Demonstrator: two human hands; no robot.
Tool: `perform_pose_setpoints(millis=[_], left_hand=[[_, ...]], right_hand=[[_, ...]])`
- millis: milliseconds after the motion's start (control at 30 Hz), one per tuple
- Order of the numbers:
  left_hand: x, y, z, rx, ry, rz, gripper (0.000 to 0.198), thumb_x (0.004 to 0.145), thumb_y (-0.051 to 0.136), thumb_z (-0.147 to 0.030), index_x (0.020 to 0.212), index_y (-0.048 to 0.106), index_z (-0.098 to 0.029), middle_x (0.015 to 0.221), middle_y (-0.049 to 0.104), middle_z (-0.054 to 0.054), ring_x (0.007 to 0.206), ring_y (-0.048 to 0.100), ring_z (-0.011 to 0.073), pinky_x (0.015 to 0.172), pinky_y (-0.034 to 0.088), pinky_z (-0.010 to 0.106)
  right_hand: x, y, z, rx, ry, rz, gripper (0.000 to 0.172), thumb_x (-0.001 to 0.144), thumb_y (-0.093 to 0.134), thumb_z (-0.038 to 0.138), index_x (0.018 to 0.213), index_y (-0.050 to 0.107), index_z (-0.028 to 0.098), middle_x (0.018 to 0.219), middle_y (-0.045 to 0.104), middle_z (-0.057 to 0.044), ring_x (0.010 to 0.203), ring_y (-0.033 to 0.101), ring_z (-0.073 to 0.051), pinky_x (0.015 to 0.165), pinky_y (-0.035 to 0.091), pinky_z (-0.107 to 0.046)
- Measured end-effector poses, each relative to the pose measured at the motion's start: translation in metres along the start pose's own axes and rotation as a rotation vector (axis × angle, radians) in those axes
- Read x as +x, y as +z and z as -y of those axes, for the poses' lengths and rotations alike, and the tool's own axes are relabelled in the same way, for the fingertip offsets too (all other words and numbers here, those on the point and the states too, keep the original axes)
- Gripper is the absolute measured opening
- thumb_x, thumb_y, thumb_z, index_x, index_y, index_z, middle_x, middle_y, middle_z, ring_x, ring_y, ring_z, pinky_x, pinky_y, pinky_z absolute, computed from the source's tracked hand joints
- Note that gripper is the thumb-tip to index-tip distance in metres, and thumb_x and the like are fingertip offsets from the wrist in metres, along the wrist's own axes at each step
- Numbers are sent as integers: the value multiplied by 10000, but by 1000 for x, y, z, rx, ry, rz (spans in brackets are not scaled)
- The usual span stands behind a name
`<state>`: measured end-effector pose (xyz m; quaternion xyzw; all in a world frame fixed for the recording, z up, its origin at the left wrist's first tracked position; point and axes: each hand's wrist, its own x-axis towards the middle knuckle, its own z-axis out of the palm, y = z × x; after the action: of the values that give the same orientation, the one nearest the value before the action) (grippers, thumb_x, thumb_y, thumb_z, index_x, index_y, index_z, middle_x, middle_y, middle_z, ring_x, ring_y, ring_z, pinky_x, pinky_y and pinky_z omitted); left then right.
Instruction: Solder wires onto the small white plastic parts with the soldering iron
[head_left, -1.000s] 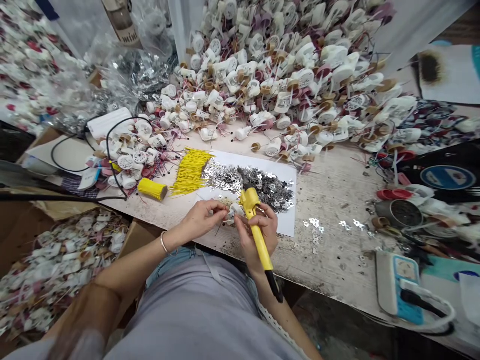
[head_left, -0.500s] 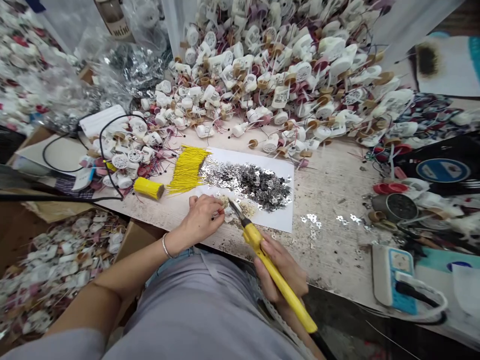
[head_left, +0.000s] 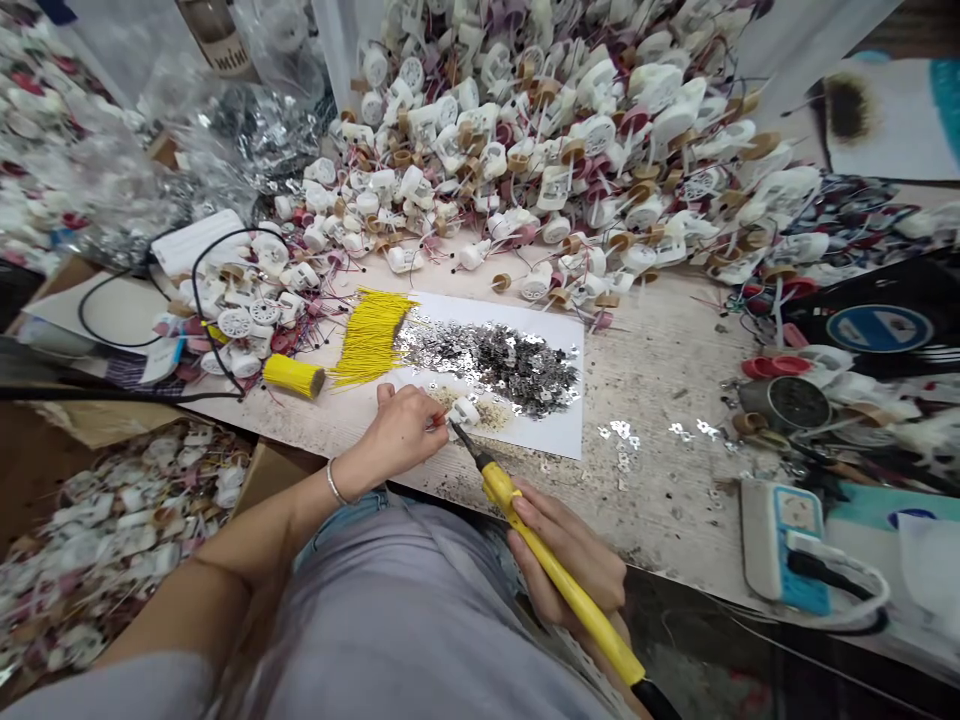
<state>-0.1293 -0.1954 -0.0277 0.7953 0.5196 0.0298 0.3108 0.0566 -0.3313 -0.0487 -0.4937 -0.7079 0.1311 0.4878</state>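
My right hand (head_left: 574, 555) is wrapped round the yellow handle of a soldering iron (head_left: 559, 565). The iron's tip points up and left, right beside my left fingertips. My left hand (head_left: 401, 432) is closed in a pinch at the front of the table, with a bit of red wire showing at its fingertips. Just beyond them is a small white plastic part (head_left: 464, 411), close to the iron's tip; how the fingers grip it is partly hidden. Behind lies a white sheet (head_left: 555, 435) bearing a heap of small silvery metal pieces (head_left: 517, 365) and cut yellow wires (head_left: 373, 335).
A bundle of yellow wires (head_left: 292, 376) lies left of the sheet. White plastic parts with wires (head_left: 555, 150) are heaped along the back. A power strip (head_left: 784, 545) stands at the right, loose metal pieces (head_left: 619, 432) nearer. A black cable (head_left: 112, 397) crosses the left.
The white plastic part now shows beyond my left fingertips. The iron has shifted slightly down and right, its tip now lower beside that part. The view has moved slightly.
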Motion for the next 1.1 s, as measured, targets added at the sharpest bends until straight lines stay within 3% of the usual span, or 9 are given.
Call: perform_pose_setpoints(millis=[267,433,567,633,700,767,867,933,1100], left_hand=[[3,-5,-5,32,-11,33,159,778,561,-227,688,675,-161,762,702,54,868,588,234,825,268,400],[5,-5,-5,46,-12,49,157,768,560,-221,673,670,-162,747,700,47,858,588,235,820,279,394],[5,-9,-5,69,-26,91,147,773,577,-197,669,674,-161,752,698,46,860,593,239,823,317,391],[3,-11,-1,77,-5,80,126,783,619,-256,751,695,-161,815,704,65,903,591,257,827,347,391],[0,-11,5,83,61,11,215,772,667,-354,860,701,-161,920,706,89,995,570,283,861,366,407],[-2,-8,13,94,146,-61,258,790,662,-382,933,690,-169,1016,697,92,1108,527,293,945,346,441],[-2,-3,25,124,254,-86,166,880,548,-261,928,687,-183,1021,696,73,1139,524,253,1027,307,450],[0,-2,30,160,273,-71,218,907,478,-203,899,694,-176,938,697,79,1009,584,222,961,381,397],[9,-3,34,264,115,-22,208,895,492,-202,906,692,-144,798,688,93,797,621,218,755,443,330]], right_hand=[[6,-5,2,-18,4,34,536,755,592,46,1254,560,239,1118,687,-79,961,693,-230,744,635,-352],[-1,1,0,-34,52,-129,501,737,629,59,1212,590,213,1109,690,-84,950,695,-244,733,639,-374],[-3,16,-8,19,119,-281,675,728,634,24,1347,439,207,1211,638,-86,1047,658,-235,789,626,-373],[1,27,-15,54,183,-294,562,737,631,21,1246,521,232,1248,608,-79,1080,639,-233,804,619,-380],[11,38,-23,52,234,-287,285,743,637,30,950,626,226,1228,600,-54,1061,638,-216,807,612,-370],[22,51,-31,20,221,-296,173,740,655,48,748,585,206,1188,591,-36,1033,636,-192,807,605,-344],[36,71,-40,5,132,-247,151,744,670,88,766,581,208,1217,547,-45,1085,606,-199,833,594,-345],[39,80,-43,41,116,-204,136,767,638,84,779,596,213,1247,538,-45,1094,605,-199,851,587,-349],[31,73,-39,120,148,-200,383,767,631,90,1118,583,237,1180,623,-73,1057,639,-225,870,586,-411]])
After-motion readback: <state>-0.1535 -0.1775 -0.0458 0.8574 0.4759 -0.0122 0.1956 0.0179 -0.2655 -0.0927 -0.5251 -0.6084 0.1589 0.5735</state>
